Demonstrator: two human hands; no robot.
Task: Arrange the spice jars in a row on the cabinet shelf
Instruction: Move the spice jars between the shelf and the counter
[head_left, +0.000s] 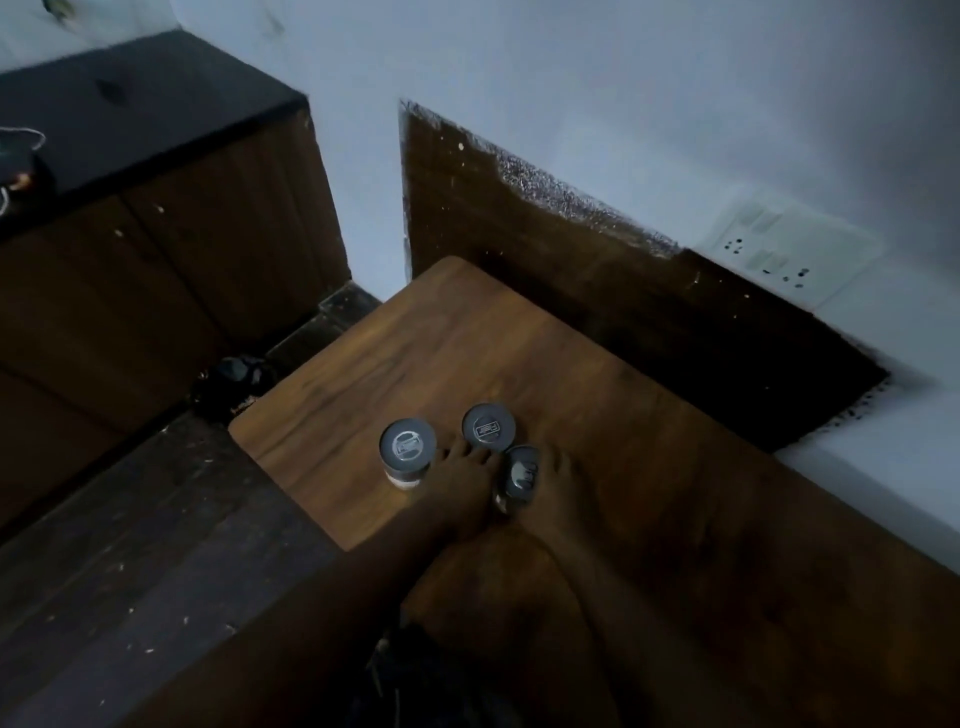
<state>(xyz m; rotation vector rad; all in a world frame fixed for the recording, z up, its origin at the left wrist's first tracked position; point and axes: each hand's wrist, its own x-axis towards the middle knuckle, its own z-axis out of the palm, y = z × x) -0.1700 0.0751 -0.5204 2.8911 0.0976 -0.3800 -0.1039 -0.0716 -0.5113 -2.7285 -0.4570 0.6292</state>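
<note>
Dimly lit: wooden tabletop (519, 338) against pale wall (571, 78), socket (779, 244) far right. Three jars; both hands (462, 483) clamp near jar (519, 475), tilted. Dark floor (130, 571) left.

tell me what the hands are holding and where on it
Both the left hand and right hand grip the tilted spice jar by its sides, just below the lid.

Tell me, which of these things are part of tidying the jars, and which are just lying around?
Part of the job:
- left jar, standing alone
- middle jar, at the left hand's fingertips
- tilted jar, between both hands
- right hand
- wooden top they stand on

Just lying about:
- wall socket
- dark bundle on the floor
- cord on the black counter
</note>
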